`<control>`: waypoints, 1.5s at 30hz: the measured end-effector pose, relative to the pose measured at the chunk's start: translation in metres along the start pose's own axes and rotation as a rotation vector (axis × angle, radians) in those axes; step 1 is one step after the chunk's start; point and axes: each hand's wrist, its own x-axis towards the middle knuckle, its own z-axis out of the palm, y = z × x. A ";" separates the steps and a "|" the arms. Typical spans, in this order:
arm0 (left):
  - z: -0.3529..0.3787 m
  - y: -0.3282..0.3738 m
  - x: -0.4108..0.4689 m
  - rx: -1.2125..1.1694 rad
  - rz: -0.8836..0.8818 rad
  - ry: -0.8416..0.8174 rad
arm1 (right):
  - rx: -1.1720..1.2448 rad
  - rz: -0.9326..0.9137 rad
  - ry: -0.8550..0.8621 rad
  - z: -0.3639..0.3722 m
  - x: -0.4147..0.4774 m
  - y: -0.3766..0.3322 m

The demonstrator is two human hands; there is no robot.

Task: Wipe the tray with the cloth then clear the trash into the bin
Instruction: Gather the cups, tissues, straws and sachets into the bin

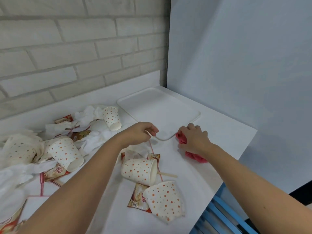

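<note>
The white tray lies flat on the white bench, at 12 o'clock from the two hands, and nothing sits on it. The step now looks like the start of wiping. To do it well, the tray should be held so it cannot slide, and the cloth should go up over the rim and rub the whole inside in long strokes, right into the corners. The left hand is at the near rim of the tray. Its grip is closed, with thumb and curled fingers pinching the thin edge. That looks like a good way to hold the tray in place. The right hand is at 3 o'clock from the left one. Its grip is closed too, with the fingers curled over the bunched red cloth. The cloth is right against the tray's near rim, and more of it pokes out under the wrist. It is not on the inside of the tray yet. The trash is not cleared: spotted paper cups, sachets, tissues and a wooden stick lie from 9 o'clock round to 6 o'clock. I cannot see a bin for sure.
</note>
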 end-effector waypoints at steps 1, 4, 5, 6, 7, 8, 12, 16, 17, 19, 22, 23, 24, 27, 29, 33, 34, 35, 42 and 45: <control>-0.001 -0.001 -0.008 0.024 0.008 -0.038 | 0.038 -0.041 0.026 -0.004 -0.004 -0.004; 0.000 -0.004 -0.029 0.096 0.012 -0.051 | 0.206 -0.192 -0.066 -0.016 -0.020 -0.016; 0.001 -0.004 -0.034 0.110 0.010 -0.062 | 0.236 -0.228 -0.139 -0.020 -0.026 -0.020; 0.002 -0.004 -0.040 0.126 0.004 -0.089 | 0.244 -0.249 -0.212 -0.024 -0.033 -0.024; 0.003 -0.003 -0.045 0.154 0.000 -0.128 | 0.233 -0.257 -0.282 -0.027 -0.039 -0.029; 0.005 -0.002 -0.051 0.211 -0.004 -0.172 | 0.216 -0.257 -0.348 -0.028 -0.045 -0.033; 0.015 -0.007 -0.064 0.497 -0.021 -0.286 | 0.140 -0.175 -0.502 -0.025 -0.064 -0.051; 0.034 -0.021 -0.074 0.622 -0.077 -0.180 | 0.110 -0.086 -0.603 -0.017 -0.090 -0.058; 0.038 -0.023 -0.077 0.651 -0.074 -0.144 | 0.120 -0.080 -0.612 -0.012 -0.095 -0.059; 0.045 -0.025 -0.081 0.676 -0.054 -0.076 | 0.141 -0.085 -0.575 -0.001 -0.101 -0.061; 0.056 -0.025 -0.091 0.689 -0.017 0.031 | 0.258 -0.088 -0.472 0.010 -0.111 -0.059; 0.060 -0.025 -0.094 0.679 -0.013 0.058 | 0.322 -0.079 -0.449 0.011 -0.114 -0.057; 0.064 -0.025 -0.099 0.655 -0.010 0.081 | 0.390 -0.067 -0.433 0.012 -0.118 -0.055; 0.070 -0.018 -0.110 0.564 0.019 0.168 | 0.614 -0.028 -0.400 0.010 -0.127 -0.048; 0.075 -0.004 -0.117 0.493 0.057 0.229 | 0.715 -0.030 -0.375 0.003 -0.133 -0.035; 0.093 0.037 -0.127 0.315 0.157 0.317 | 0.773 -0.042 -0.330 -0.021 -0.144 0.004; 0.102 0.048 -0.128 0.283 0.181 0.325 | 0.761 -0.026 -0.322 -0.026 -0.147 0.016; 0.113 0.060 -0.129 0.257 0.203 0.328 | 0.748 -0.005 -0.326 -0.029 -0.152 0.028; 0.220 0.103 -0.130 -0.025 0.358 0.151 | 0.705 0.230 -0.482 0.007 -0.194 0.103; 0.262 0.087 -0.133 -0.061 0.301 0.036 | 0.660 0.337 -0.531 0.050 -0.208 0.128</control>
